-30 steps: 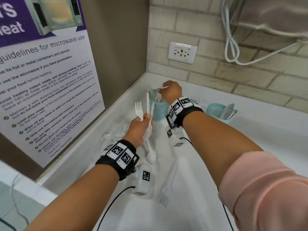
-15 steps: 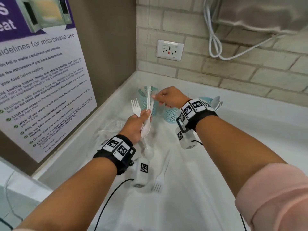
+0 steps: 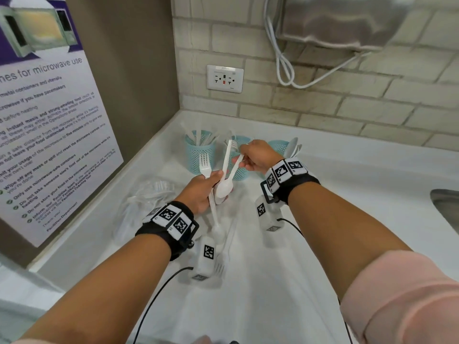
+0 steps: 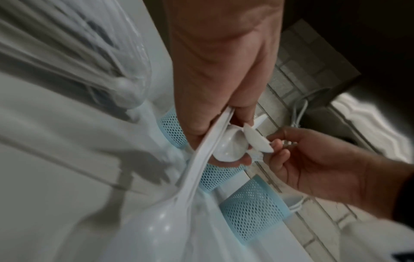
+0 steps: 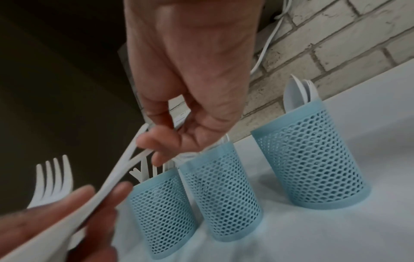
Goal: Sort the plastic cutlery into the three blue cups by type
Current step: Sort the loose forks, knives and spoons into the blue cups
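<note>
My left hand point(image 3: 215, 181) grips a bundle of white plastic cutlery: a fork point(image 3: 204, 165) standing tines up, two spoons and a long handle hanging below the fist. My right hand point(image 3: 242, 160) pinches the handle of one spoon point(image 3: 224, 187), whose bowl is still in the left fist point(image 4: 233, 147). Just behind stand three blue mesh cups: the left cup point(image 3: 200, 151) with flat handles, the middle cup point(image 3: 240, 173) partly hidden by my hands, and the right cup point(image 3: 278, 146) with spoons point(image 5: 298, 92).
One loose fork point(image 3: 221, 260) lies on the white counter point(image 3: 323, 184) under my left wrist. A crumpled clear plastic bag point(image 3: 149, 194) sits to the left by the poster wall. A steel sink point(image 3: 444, 207) is at the right edge; a brick wall is behind.
My right hand came away from the left cup, moved to the bundle and took a spoon handle, tilting it to the right. The left hand kept holding the bundle.
</note>
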